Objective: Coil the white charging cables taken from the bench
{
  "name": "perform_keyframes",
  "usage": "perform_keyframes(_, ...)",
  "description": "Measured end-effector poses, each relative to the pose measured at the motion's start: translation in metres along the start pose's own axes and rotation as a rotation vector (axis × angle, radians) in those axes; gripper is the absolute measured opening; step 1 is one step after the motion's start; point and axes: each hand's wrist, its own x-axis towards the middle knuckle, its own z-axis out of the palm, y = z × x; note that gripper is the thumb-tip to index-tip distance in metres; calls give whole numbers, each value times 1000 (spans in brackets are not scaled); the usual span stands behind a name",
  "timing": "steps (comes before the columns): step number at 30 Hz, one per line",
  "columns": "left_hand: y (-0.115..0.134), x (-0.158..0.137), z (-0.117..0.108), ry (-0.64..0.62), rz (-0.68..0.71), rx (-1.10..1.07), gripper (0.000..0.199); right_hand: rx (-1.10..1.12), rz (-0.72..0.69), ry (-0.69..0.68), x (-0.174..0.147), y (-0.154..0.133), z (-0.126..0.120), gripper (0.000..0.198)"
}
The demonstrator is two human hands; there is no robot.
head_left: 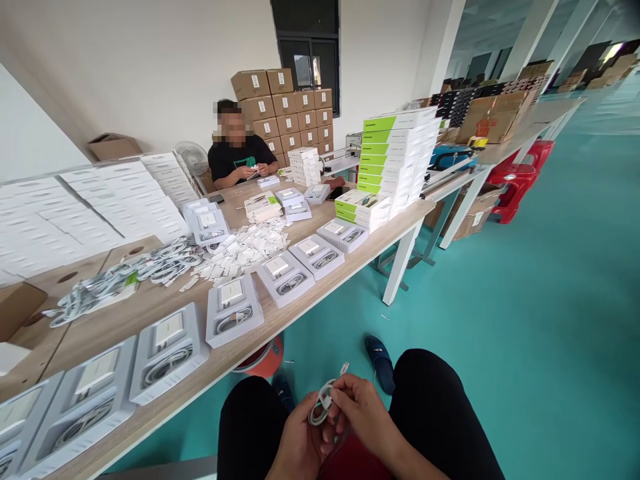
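Note:
Above my lap, a white charging cable (320,410) is coiled into a small loop, one plug end sticking up. My left hand (306,433) closes round the coil from the left. With thumb and fingers, my right hand (361,408) pinches the same cable near a connector. On the table edge ahead stands a row of white trays (235,333), each with a white charger (231,292) and a coiled cable (233,320). Behind them lie a heap of loose cables (170,261) and a pile of small white pieces (245,248).
A co-worker (243,160) sits across the wooden table (165,313), holding something small. Green-and-white boxes (385,153) are stacked at the table's right end, white boxes (95,207) at the left. Cartons (287,120) rise behind. An orange-red bucket (265,360) stands under the table, red stools (517,177) farther right.

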Motion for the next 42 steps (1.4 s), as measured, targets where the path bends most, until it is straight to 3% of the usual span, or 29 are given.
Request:
perform_keyframes(4, -2, 0, -14, 69, 129, 112, 33, -378, -117, 203, -3, -1, -7, 11)
perform_keyframes(7, 9, -11, -18, 42, 275, 440, 34, -411, -196, 284, -3, -8, -22, 24)
perform_keyframes(10, 24, -26, -12, -4, 342, 785, 34, -231, -215, 161, 1, -12, -35, 36)
perform_keyframes(12, 29, -32, -8, -22, 364, 882, 35, -132, -181, 10, 3, -12, -38, 36)
perform_keyframes(14, 29, -31, -7, -2, 375, 886, 40, -67, -146, -75, 3, -11, -35, 25)
perform_keyframes(18, 23, -17, -15, -43, 204, 745, 45, -90, -169, -31, 0, -11, -30, 17)
perform_keyframes(21, 20, -10, -19, -102, 132, 751, 42, -270, -253, -7, -3, -11, -32, 16)
perform_keyframes(25, 19, -9, -18, 19, 217, 914, 40, -799, -412, 102, -4, -10, -31, 18)
perform_keyframes(28, 18, -9, -16, 100, 298, 1019, 39, -1078, -354, 143, -3, -12, -23, 23)
perform_keyframes(30, 16, -9, -16, 151, 347, 1069, 38, -986, -245, 125, -2, -14, -18, 22)
perform_keyframes(36, 7, -2, -15, 186, 424, 1057, 38, -262, -73, 86, 10, -3, -8, 23)
perform_keyframes(40, 5, 2, -15, 190, 416, 928, 34, 87, -31, 71, 14, 17, 2, 28)
perform_keyframes(42, 4, 3, -16, 168, 339, 753, 32, 180, 11, 48, 13, 22, 7, 30)
